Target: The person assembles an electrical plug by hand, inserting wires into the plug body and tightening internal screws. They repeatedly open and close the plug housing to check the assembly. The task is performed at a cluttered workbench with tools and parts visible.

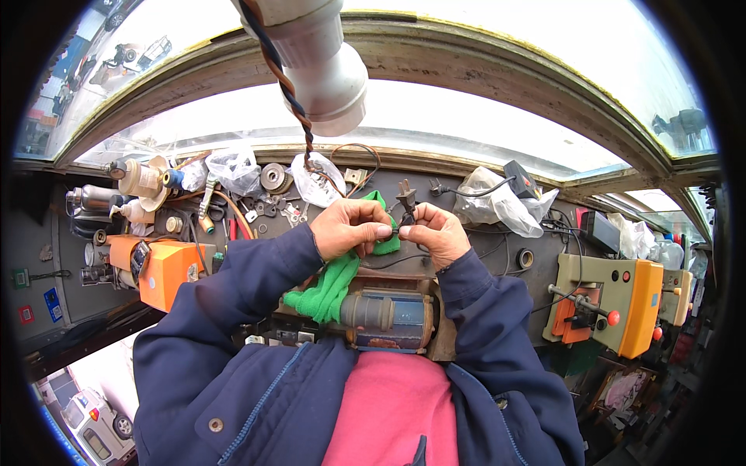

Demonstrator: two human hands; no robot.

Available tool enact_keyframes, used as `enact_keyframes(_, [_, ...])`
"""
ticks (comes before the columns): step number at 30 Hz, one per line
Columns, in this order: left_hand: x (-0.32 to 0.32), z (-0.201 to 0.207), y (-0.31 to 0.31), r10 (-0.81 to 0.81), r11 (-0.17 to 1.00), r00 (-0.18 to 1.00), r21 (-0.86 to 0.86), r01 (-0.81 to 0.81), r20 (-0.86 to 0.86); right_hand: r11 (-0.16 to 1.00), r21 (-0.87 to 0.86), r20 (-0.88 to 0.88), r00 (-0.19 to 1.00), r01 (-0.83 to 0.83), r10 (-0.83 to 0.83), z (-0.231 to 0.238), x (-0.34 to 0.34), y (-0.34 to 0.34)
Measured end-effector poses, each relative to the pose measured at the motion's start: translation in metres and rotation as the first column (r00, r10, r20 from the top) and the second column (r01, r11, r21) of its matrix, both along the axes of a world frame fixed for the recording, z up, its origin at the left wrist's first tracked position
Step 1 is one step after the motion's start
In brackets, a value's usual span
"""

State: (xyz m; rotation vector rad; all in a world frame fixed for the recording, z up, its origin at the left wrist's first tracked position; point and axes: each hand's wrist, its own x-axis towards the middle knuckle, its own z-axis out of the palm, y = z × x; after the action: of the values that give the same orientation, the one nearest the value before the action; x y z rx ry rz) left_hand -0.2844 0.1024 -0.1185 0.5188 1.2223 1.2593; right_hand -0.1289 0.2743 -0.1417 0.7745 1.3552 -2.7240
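- The dark cord (398, 230) was in mid-air between both hands, above the bench (530, 284); its two-pronged plug (406, 199) pointed away from the person, against or just beside the right fingertips;
- The left hand (348, 227) pinched the cord between thumb and forefinger; the right hand (437, 234) pinched it close by, nearly meeting the left, seemingly to steady so thin a piece from both sides;
- Beneath, a green cloth (330, 286) lay partly over a blue cylindrical machine (394, 317), perhaps to stay within reach;
- Beyond, loose metal parts (272, 206) and plastic bags (482, 210) lined the window side, probably leaving working room nearer the body.
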Motion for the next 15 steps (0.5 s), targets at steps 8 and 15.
enact_keyframes(8, [0.004, 0.01, 0.001, 0.014, 1.0, 0.953, 0.015, -0.01, -0.303, 1.0, 0.013, -0.023, 1.0, 0.022, -0.022, 0.0, 0.0, -0.002])
enact_keyframes(15, [0.008, 0.018, 0.004, 0.029, 0.994, 0.8, 0.099, 0.038, -0.6, 0.998, 0.056, -0.005, 1.0, -0.009, 0.009, 0.0, -0.001, -0.003])
